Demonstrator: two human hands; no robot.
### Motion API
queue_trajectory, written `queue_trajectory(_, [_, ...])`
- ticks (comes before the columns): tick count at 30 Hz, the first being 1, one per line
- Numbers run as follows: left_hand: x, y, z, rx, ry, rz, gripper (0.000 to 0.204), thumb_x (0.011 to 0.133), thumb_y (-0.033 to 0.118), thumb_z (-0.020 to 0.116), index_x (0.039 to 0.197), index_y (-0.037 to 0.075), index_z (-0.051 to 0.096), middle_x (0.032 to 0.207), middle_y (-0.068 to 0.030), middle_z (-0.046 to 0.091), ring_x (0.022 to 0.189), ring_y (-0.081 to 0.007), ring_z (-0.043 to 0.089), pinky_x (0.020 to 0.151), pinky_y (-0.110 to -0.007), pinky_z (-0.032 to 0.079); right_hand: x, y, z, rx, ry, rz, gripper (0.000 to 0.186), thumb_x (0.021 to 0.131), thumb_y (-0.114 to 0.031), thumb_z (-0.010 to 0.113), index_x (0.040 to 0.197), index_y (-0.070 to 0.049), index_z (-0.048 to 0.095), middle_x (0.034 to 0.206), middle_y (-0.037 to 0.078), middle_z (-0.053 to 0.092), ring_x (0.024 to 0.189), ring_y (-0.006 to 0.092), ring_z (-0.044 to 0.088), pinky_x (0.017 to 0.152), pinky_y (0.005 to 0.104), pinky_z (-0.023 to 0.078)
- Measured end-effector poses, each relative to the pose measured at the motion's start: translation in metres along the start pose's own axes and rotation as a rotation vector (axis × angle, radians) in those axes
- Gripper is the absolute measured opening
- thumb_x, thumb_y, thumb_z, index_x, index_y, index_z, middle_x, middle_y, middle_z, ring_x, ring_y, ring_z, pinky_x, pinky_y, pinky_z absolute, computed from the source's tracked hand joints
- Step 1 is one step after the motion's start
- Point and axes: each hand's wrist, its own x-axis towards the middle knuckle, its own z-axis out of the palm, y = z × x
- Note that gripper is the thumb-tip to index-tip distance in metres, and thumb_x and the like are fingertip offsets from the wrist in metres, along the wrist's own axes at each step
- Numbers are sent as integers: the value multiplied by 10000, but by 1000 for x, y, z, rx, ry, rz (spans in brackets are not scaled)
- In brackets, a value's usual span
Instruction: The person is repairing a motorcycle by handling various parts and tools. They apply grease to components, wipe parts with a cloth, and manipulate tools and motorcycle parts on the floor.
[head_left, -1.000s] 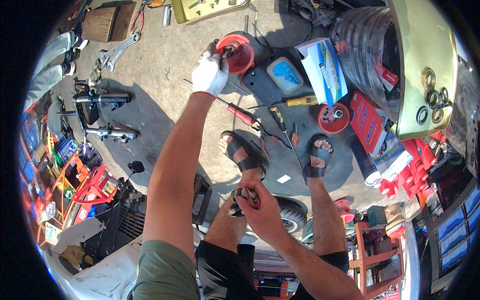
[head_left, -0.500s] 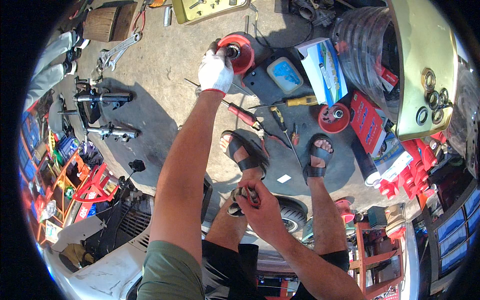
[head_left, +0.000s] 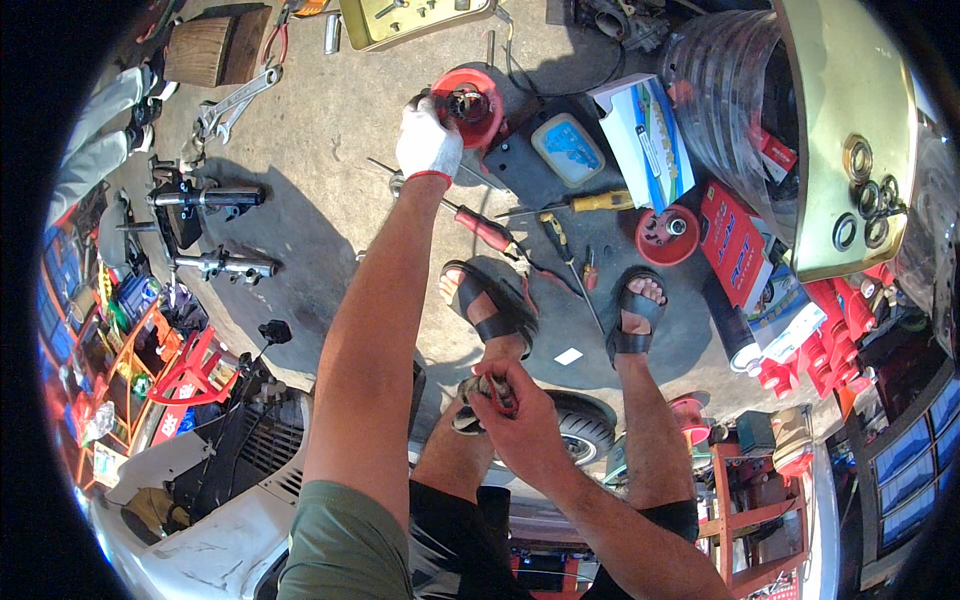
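Your gloved left hand (head_left: pixel 428 140) reaches far out, fingers curled over the rim of the red dish (head_left: pixel 468 105) on the concrete floor (head_left: pixel 330 130), while your right hand (head_left: pixel 515 405) pinches a small metal part (head_left: pixel 497 390) close above your knees.

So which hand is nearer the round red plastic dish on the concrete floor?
Left. The gloved left hand is at the round red plastic dish, touching its rim. The bare right hand is far back by the knees, gripping a small dark part.
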Motion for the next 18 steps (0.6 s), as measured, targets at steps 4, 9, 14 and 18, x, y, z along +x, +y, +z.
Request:
queue_trajectory(4, [2, -7, 2, -2, -60, 37, 326, 868, 169, 649, 1187, 113, 689, 1262, -204, 599, 1173, -379, 601, 997, -428, 500, -1, 0, 2, -20, 4, -23, 292, 940, -153, 678, 1206, -74, 588, 954, 151, 701, 858, 249, 728, 787, 347, 572])
queue_trajectory(9, [4, -13, 4, -128, -9, 10, 328, 869, 177, 653, 1186, 91, 669, 1265, -200, 604, 1127, -364, 620, 970, -417, 506, 1, -3, 1, -10, -23, 0, 289, 955, -126, 665, 1217, -48, 573, 1000, 116, 666, 914, 174, 670, 830, 312, 544])
queue_trajectory(14, [0, -10, 7, -331, 212, -63, 337, 880, 180, 646, 1187, 42, 634, 1118, -191, 664, 1034, -377, 654, 933, -408, 514, 2, -6, 1, 3, -35, 37, 284, 958, -108, 659, 1218, -32, 572, 1005, 95, 649, 933, 132, 640, 846, 290, 527])
queue_trajectory(18, [10, -35, 16, -340, -26, -131, 349, 835, 204, 655, 1127, 13, 658, 1032, -244, 713, 1000, -381, 693, 874, -407, 533, 0, -5, 3, -16, -42, 31, 287, 958, -103, 654, 1225, -33, 575, 1020, 98, 654, 937, 131, 639, 846, 292, 526])
